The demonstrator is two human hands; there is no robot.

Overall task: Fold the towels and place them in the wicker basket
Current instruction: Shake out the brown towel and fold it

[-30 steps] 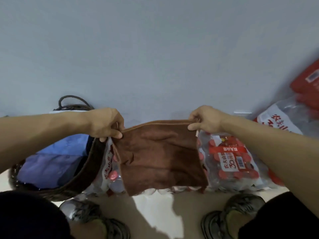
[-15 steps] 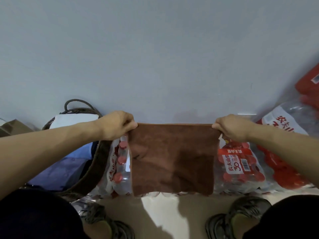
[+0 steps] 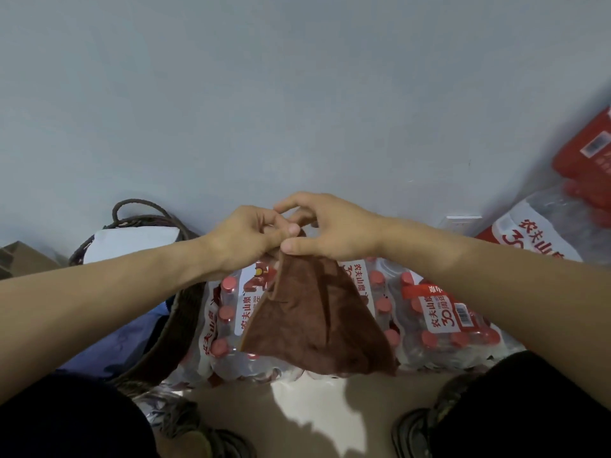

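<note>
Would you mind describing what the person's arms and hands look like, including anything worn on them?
Both forearms are bare as far as the frame shows, with no sleeve visible on either. The left hand and right hand wear no gloves, and no rings, watch or bracelet can be seen on either wrist. Nails appear short and unpainted.

Both arms reach fwd & meet in the middle. Left hand (image 3: 246, 236) & right hand (image 3: 334, 231) touch, fingers curled, pinching the top of the brown towel (image 3: 314, 319) together.
</note>
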